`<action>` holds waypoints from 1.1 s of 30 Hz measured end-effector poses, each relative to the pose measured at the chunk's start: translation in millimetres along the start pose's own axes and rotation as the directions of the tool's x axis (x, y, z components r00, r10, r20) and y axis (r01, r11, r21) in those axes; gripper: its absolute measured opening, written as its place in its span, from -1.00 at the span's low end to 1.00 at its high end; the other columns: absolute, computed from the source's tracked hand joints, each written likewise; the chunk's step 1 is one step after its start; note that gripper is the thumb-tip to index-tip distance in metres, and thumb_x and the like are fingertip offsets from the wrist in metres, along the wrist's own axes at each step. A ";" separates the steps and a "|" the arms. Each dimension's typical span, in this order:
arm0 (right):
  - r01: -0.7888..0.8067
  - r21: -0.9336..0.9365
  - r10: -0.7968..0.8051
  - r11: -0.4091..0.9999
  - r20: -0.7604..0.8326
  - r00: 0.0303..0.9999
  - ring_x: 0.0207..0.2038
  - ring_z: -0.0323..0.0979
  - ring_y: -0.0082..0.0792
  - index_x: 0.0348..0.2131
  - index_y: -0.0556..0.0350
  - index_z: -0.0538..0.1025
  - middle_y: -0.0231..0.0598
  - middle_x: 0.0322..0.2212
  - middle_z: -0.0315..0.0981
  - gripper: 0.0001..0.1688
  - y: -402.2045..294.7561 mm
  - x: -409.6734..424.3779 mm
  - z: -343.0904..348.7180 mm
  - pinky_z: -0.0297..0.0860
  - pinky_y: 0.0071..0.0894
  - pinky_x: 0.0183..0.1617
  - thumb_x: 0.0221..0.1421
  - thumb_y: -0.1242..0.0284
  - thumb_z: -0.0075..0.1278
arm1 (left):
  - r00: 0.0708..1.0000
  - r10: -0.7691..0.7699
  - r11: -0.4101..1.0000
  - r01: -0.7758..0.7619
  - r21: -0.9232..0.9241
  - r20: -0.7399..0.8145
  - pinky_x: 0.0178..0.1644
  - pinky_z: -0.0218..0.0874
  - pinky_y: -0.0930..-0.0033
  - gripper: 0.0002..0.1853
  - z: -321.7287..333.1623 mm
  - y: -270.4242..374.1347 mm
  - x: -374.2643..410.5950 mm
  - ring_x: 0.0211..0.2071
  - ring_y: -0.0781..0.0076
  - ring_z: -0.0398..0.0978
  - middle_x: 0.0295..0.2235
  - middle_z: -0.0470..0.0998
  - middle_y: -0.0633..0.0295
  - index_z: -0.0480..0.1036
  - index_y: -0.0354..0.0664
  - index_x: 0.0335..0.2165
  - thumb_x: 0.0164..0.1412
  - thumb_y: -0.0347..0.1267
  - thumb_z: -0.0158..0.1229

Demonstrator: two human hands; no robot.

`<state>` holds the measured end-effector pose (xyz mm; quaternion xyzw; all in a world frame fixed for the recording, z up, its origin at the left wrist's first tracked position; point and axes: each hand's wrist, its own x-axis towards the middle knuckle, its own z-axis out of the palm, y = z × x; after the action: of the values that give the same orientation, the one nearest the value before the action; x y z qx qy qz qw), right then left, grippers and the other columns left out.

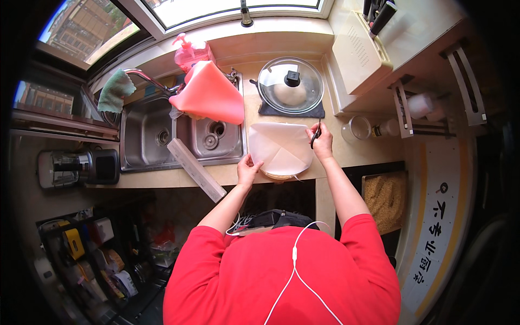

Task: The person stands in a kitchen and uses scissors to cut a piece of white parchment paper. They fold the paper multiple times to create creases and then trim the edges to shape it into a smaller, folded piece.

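Note:
A sheet of white translucent paper [280,148] with fold lines lies over a round, light-brown base [280,176], of which only the front rim shows. My left hand [248,167] pinches the sheet's lower left edge between thumb and fingers. At its upper right edge, my right hand [321,140] holds black-handled scissors [315,138] with the blades pointing away from me, and its fingertips touch the paper. Behind the sheet, a glass lid [270,83] with a black knob covers a pale round lump [290,94], probably dough, on a dark cloth [292,111].
Left of the paper is a double steel sink [148,134] with a pink sheet [215,93] draped over its tap side. A long narrow box [195,168] juts past the counter's front edge. Glass jars [360,128] stand at right, below a knife block [359,57].

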<state>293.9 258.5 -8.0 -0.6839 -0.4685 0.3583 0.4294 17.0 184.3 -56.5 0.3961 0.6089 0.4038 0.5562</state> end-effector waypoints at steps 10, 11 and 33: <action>-0.089 0.267 0.039 0.960 0.190 0.981 -0.61 0.31 -0.65 -0.43 0.13 0.39 -0.43 -0.58 0.34 -0.72 -41.1 -17.6 -33.3 0.32 -0.65 -0.60 -0.09 0.46 0.21 | 0.813 -0.272 0.897 0.407 -0.169 0.514 -0.40 0.30 0.63 -0.67 -36.2 63.1 -41.0 -0.32 0.65 0.43 -0.30 0.48 0.37 0.40 -0.15 -0.15 0.05 -0.45 0.21; -0.110 0.268 0.050 0.957 0.220 0.974 -0.62 0.31 -0.64 -0.43 0.13 0.39 -0.43 -0.58 0.35 -0.72 -46.4 -17.7 -35.3 0.33 -0.64 -0.60 -0.10 0.46 0.22 | 0.787 -0.299 0.892 0.432 -0.135 0.540 -0.40 0.30 0.64 -0.66 -36.8 66.7 -44.6 -0.33 0.65 0.43 -0.30 0.48 0.37 0.40 -0.15 -0.14 0.05 -0.45 0.21; -0.027 0.343 -0.033 0.939 0.168 0.985 -0.70 0.32 -0.61 -0.44 0.16 0.41 -0.40 -0.64 0.37 -0.70 -101.0 -23.5 -3.6 0.27 -0.61 -0.63 -0.09 0.41 0.22 | 0.808 -0.055 0.634 0.483 -0.605 0.587 0.14 0.17 -0.02 -0.51 -43.0 96.2 -80.9 0.11 0.04 0.21 0.10 0.21 0.06 0.08 -0.18 0.13 0.33 -0.16 -0.26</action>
<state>256.3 254.7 88.6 -0.5643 -0.4347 0.4916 0.5010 -17.2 141.4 64.5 0.1335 0.2771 0.3985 0.8641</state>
